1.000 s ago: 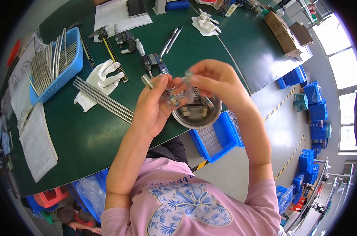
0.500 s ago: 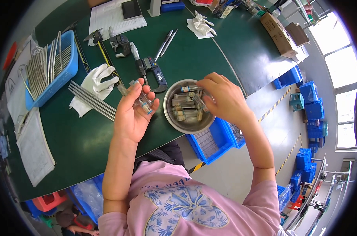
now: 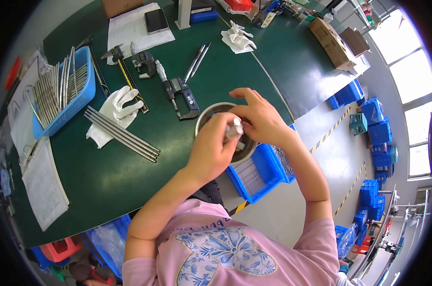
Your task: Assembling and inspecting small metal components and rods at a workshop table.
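Note:
A round metal bowl (image 3: 207, 113) sits at the near edge of the green table (image 3: 130, 167), mostly covered by both hands. My left hand (image 3: 212, 150) holds a small silvery cylindrical metal part (image 3: 234, 129) over the bowl. My right hand (image 3: 259, 117) sits against that same part from the right, its fingers curled over the bowl. What lies inside the bowl is hidden.
Digital calipers and a micrometer (image 3: 180, 91) lie just behind the bowl. A white glove (image 3: 113, 112) rests on several long metal rods (image 3: 123, 133). A blue tray of rods (image 3: 58, 93) stands left, papers (image 3: 44, 183) beside it. Blue bins (image 3: 261, 171) sit below the table edge.
My left hand has swung right from beside the bowl to over it, bringing the small part along. My right hand has lifted out of the bowl and met it.

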Demonstrator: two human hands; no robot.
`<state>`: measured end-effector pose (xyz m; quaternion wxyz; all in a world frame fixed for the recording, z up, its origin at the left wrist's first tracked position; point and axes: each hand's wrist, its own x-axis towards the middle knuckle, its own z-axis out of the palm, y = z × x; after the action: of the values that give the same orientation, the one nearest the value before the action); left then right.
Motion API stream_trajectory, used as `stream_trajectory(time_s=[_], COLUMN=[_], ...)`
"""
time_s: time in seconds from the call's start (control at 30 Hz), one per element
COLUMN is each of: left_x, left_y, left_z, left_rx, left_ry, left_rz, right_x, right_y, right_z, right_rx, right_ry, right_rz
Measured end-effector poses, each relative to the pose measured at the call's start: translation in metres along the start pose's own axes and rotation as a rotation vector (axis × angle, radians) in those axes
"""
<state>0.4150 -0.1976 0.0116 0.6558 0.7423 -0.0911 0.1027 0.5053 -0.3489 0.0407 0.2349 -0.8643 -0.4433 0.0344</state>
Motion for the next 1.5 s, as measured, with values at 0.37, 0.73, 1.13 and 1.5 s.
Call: stream_trajectory(time_s=[0.37,0.73,1.13,1.5], left_x=[0.013,0.041,0.026,0.008], left_y=[-0.022,-0.011,0.035,0.035], left_z=[0.013,0.021,0.008,-0.003], left_rx=[0.522,0.508,0.596,0.310], left_ry=[0.066,0.132,-0.005,-0.012], left_rz=[0.256,0.457,0.244,0.154], right_x=[-0.004,-0.015,-0.018,-0.020], right_y=[-0.003,0.000,-0.036,-0.047], right_z=[-0.032,-0.029,-0.038,-0.032], right_rx=[-0.190,0.397,0.820,0.915], right_ry=[-0.114,0.192,0.351,0.225], right_rz=[0.206,0.228,0.216,0.295])
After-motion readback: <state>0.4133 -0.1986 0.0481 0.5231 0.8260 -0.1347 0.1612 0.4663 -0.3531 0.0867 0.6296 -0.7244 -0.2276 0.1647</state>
